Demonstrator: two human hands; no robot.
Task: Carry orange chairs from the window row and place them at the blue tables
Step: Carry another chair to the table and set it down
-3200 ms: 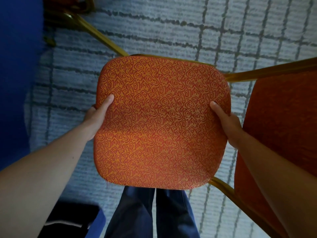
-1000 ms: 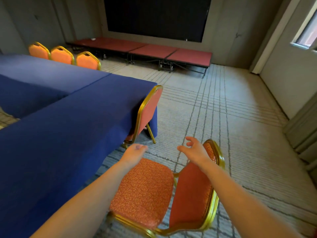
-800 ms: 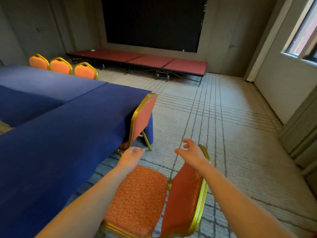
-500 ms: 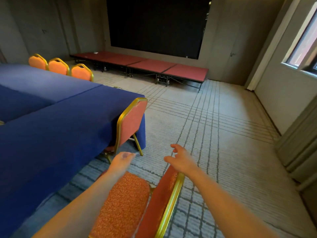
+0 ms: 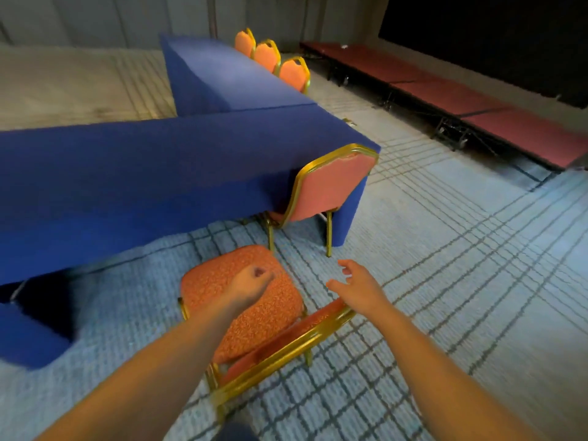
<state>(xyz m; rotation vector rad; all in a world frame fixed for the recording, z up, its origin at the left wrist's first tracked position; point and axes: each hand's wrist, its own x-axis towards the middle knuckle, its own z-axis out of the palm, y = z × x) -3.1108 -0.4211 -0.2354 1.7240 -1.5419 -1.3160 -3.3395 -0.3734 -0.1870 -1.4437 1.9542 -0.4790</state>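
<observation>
Spreading across the whole floor, a pale carpet (image 5: 451,281) with dark grid lines carries everything else. The near blue table (image 5: 127,173) is draped to the floor, so its legs are hidden. A second blue table (image 5: 219,78) meets it at an angle further back, and a blue cloth corner (image 5: 25,342) at lower left is cut off by the picture's edge. Low red stage platforms (image 5: 477,103) run along the far wall and are cut off at the right.

The nearest orange chair (image 5: 216,288) stands on the carpet facing the near table, just short of its drape. Its backrest is seen nearly edge-on, and its front legs are hidden beneath the seat. Another orange chair (image 5: 331,186) is tucked in at the table's corner, its seat largely under the cloth. Three more orange chairs (image 5: 289,73) show only their backrests behind the far table.

The left hand (image 5: 254,280) is over the near seat with fingers curled in and nothing visibly held; whether it touches the fabric cannot be told. The right hand (image 5: 356,288) hangs above the backrest's top rail, fingers apart and relaxed, clear of the frame.
</observation>
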